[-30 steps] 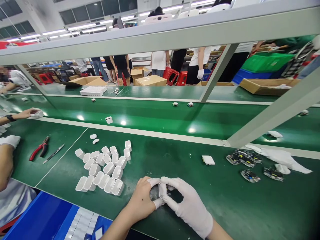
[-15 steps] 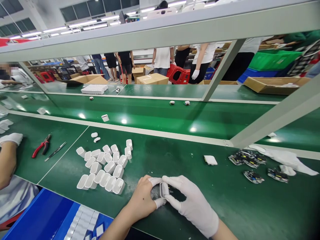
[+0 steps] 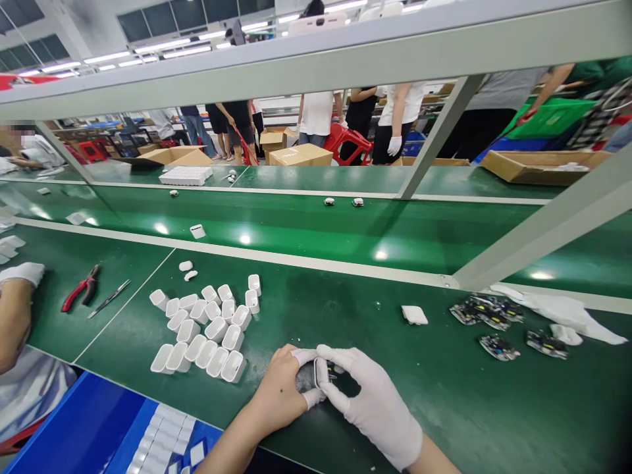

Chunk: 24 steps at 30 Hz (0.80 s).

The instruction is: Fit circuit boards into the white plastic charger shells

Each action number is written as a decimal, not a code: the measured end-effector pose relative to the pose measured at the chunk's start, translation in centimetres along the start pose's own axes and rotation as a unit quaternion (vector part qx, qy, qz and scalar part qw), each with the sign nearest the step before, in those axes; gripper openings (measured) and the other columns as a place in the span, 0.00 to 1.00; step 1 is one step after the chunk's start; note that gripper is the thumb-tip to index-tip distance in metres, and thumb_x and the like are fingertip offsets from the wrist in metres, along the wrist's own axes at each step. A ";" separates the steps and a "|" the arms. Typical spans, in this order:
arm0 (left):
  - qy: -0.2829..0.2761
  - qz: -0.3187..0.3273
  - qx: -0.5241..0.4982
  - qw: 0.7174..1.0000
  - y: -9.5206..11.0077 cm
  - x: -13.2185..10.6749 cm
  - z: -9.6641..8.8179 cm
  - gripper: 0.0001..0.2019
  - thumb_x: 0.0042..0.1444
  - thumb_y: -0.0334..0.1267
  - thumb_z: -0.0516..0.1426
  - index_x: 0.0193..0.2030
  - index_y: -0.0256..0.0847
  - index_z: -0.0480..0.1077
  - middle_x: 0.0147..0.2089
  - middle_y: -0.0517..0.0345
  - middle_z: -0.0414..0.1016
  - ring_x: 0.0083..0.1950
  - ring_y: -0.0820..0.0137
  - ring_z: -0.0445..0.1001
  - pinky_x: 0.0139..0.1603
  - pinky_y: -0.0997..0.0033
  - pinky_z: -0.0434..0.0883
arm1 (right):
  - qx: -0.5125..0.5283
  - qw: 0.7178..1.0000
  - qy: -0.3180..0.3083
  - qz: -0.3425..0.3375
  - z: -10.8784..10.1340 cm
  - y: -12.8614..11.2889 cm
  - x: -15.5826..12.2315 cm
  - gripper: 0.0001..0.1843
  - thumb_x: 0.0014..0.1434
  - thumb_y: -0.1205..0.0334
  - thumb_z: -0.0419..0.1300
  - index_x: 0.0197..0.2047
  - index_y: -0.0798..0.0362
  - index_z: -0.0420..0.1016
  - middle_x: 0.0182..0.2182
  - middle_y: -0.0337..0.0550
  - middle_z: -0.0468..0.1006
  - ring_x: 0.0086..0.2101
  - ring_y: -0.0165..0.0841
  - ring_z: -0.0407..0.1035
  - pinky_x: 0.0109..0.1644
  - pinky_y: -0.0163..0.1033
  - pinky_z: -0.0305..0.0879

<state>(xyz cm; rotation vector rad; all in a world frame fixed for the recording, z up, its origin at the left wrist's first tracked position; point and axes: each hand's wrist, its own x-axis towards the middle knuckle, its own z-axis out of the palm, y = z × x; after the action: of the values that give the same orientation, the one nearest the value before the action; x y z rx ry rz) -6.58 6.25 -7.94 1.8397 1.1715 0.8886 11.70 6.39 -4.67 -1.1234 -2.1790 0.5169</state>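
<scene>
Between my hands, just above the green bench, is a small white plastic case (image 3: 322, 372) with a dark part and thin metal prongs showing at its right side. My left hand (image 3: 277, 390), with white covers on thumb and fingertip, closes on the case from the left. In a white glove, my right hand (image 3: 378, 405) pinches it from the right. How far the dark part sits inside the white shell is hidden by my fingers. Left of my hands stand several open white shells (image 3: 216, 329) in a loose cluster. A flat white piece (image 3: 415, 315) lies to the right.
Dark circuit assemblies (image 3: 496, 345) and a white glove (image 3: 567, 309) lie at right. Red pliers (image 3: 81, 289) and tweezers (image 3: 109, 299) are at left, near a co-worker's gloved hand (image 3: 24, 273). A green conveyor (image 3: 276, 230) crosses behind a slanted metal post (image 3: 533, 217). A blue bin (image 3: 79, 421) sits below left.
Small white parts on the conveyor have shifted left. My hands keep hold of the case, with the right hand moved slightly left. People in the background have shifted.
</scene>
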 end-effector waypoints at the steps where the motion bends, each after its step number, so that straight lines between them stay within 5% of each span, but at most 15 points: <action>1: 0.000 0.000 -0.001 1.000 0.0 0.0 0.0 0.25 0.46 0.27 0.63 0.53 0.44 0.70 0.47 0.54 0.76 0.48 0.60 0.69 0.51 0.56 0.67 | 0.006 1.000 0.001 0.005 0.1 0.0 0.0 0.21 0.60 0.67 0.57 0.56 0.44 0.68 0.43 0.42 0.76 0.39 0.36 0.72 0.45 0.44 0.71; 24: -0.014 -0.010 0.000 1.000 0.3 -0.1 -0.1 0.26 0.47 0.28 0.62 0.54 0.48 0.70 0.46 0.56 0.75 0.47 0.60 0.68 0.50 0.58 0.65 | -0.021 1.000 0.000 0.003 -0.1 -0.5 0.2 0.17 0.60 0.66 0.56 0.53 0.48 0.71 0.43 0.45 0.78 0.39 0.38 0.73 0.45 0.45 0.71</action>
<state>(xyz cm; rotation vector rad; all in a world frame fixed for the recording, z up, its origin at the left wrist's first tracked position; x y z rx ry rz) -6.59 6.09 -7.62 1.8313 1.1711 0.8495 11.40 6.25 -4.24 -1.1512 -2.1971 0.4769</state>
